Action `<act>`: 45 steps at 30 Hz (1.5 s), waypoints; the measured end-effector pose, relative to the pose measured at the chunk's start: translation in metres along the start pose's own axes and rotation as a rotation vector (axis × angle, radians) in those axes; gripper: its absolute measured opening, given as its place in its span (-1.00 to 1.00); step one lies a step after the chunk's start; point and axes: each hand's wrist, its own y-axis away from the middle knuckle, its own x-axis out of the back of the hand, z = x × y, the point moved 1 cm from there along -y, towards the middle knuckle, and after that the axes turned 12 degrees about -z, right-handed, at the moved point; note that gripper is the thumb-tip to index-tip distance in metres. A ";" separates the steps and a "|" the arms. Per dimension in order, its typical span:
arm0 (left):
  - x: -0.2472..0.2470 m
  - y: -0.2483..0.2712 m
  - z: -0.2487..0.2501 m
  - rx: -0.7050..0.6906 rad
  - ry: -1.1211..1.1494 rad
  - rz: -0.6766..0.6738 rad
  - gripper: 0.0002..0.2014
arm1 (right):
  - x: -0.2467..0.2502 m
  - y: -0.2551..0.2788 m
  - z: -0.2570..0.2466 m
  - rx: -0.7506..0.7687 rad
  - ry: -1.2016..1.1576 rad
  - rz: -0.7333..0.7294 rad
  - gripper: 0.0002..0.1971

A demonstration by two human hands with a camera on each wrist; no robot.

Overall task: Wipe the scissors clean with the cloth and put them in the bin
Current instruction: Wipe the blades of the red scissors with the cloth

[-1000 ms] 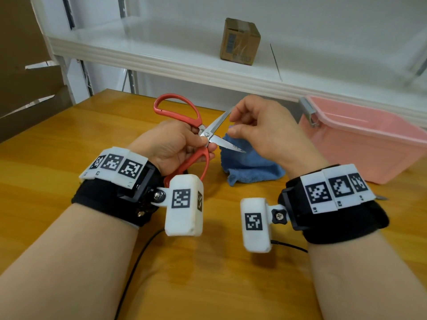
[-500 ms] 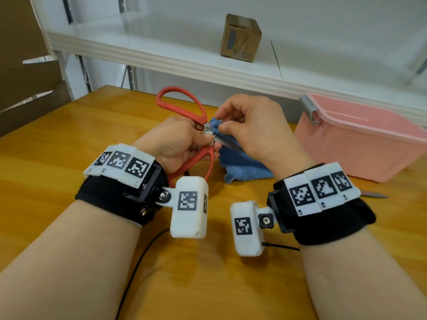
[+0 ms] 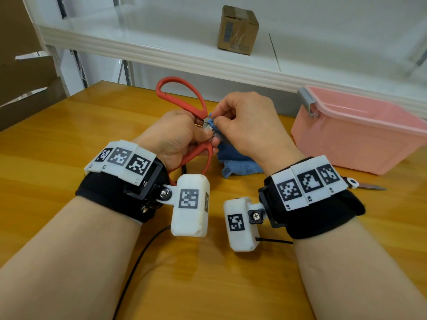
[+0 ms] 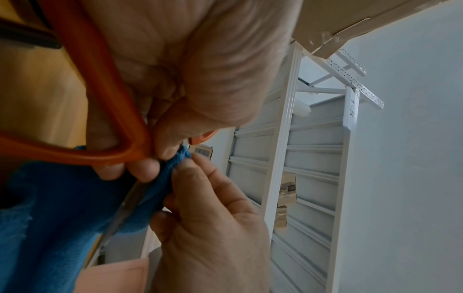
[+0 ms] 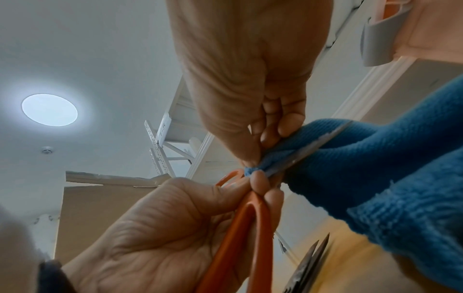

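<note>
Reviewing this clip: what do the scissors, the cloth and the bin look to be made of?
Scissors: handles look like smooth orange-red plastic, uniform with a slight sheen; the blade is grey metal, probably steel, dully reflective.
Cloth: blue knitted or microfibre fabric, with a ribbed, fuzzy surface and soft folds.
Bin: pink, slightly translucent plastic with a moulded rim; the grey latch also seems plastic.

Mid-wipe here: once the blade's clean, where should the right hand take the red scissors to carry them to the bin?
Probably the upper red loop. It stands free above the left hand, which holds the lower handle of the scissors. The right hand pinches the cloth on the blade near the pivot; come from above, clear of the edges. The bin sits to the right.
</note>
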 end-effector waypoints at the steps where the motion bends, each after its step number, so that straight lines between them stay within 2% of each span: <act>1: -0.001 0.000 0.000 -0.001 -0.002 0.004 -0.82 | 0.001 0.000 0.000 -0.004 0.009 0.010 -0.84; 8: 0.000 -0.001 0.000 -0.016 0.023 0.002 -0.81 | 0.005 0.002 -0.001 0.003 0.038 0.058 -0.83; 17: 0.000 -0.002 -0.001 -0.033 0.002 0.003 -0.78 | 0.000 0.000 0.000 0.003 -0.037 -0.004 -0.94; 25: -0.004 -0.002 0.000 -0.026 -0.014 0.014 -0.76 | 0.003 0.000 0.006 -0.025 0.027 0.066 -0.92; 30: -0.005 0.001 0.003 -0.040 0.009 -0.003 -0.77 | 0.009 0.003 0.000 0.031 0.005 0.043 -0.95; 37: -0.007 0.001 0.003 -0.034 -0.004 0.008 -0.71 | 0.014 0.004 0.000 -0.041 0.025 0.111 -0.94; 42: -0.007 0.003 0.003 -0.050 -0.013 -0.018 -0.75 | 0.009 0.005 -0.006 -0.018 0.027 0.030 -0.89; 45: -0.007 0.002 0.003 -0.043 -0.028 -0.003 -0.74 | 0.009 0.003 -0.004 -0.073 0.012 0.112 -0.92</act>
